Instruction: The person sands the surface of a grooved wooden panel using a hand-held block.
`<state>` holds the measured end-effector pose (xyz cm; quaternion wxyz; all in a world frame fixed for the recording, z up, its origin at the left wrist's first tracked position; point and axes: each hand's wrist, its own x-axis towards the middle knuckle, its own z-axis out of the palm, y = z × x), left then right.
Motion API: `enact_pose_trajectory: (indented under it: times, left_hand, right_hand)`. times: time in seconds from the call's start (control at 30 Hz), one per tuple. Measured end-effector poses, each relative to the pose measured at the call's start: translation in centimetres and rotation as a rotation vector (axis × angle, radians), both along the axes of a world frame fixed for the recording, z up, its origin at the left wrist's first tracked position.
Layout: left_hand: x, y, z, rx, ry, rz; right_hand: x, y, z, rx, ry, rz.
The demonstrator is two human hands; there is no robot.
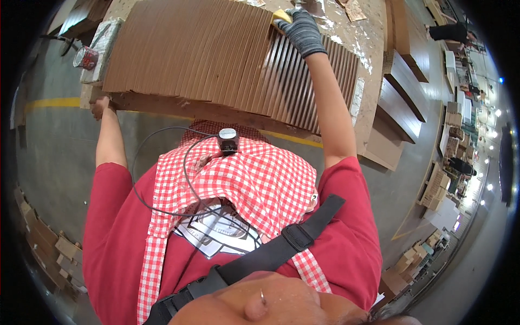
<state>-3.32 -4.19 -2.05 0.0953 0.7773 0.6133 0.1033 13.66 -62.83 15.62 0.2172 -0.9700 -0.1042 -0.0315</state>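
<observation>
1. Slats [189, 49], brown and narrow, lie side by side on the worktable [372, 38]; I read their long axes as running from the near edge toward the far side, fanning slightly.
2. Yellow pad [280, 15] sits at the slats' far ends, right of the row's middle; fingers cover too much for me to tell its long axis.
3. I see the right hand [303, 35], in a grey striped knit glove, gripping that pad, its forearm crossing above the right-hand slats.
4. Bare left hand [100, 107] is at the table's near left corner, fingers curled; I cannot tell whether they grip it.
5. Near slat ends come close to the table's front edge; tabletop to their right gives me some side room.
6. Left slats look matt and tightly packed, right ones glossy with dark grooves between; white flecks roughen the tabletop.
7. Farther out, I have a white-smeared block [108, 40] bearing a reddish tub [86, 58] at left, and flat, glossy brown boards [403, 86] at right.
</observation>
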Motion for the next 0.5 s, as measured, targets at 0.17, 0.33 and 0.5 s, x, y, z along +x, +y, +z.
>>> enact_pose_trajectory:
  times: [0.17, 0.33, 0.5]
  left_hand:
    - [0.1, -0.6, 0.5, -0.152, -0.208, 0.084]
    - [-0.6, 0.9, -0.1, -0.143, -0.231, 0.148]
    - [0.3, -0.8, 0.5, -0.18, -0.284, 0.142]
  right_hand:
    - [-6.5, 1.1, 1.0, -0.161, 0.088, 0.073]
    - [-15.6, 1.5, 0.5, -0.076, 0.128, 0.247]
    - [-21.8, 1.3, 3.7, -0.1, 0.29, 0.33]
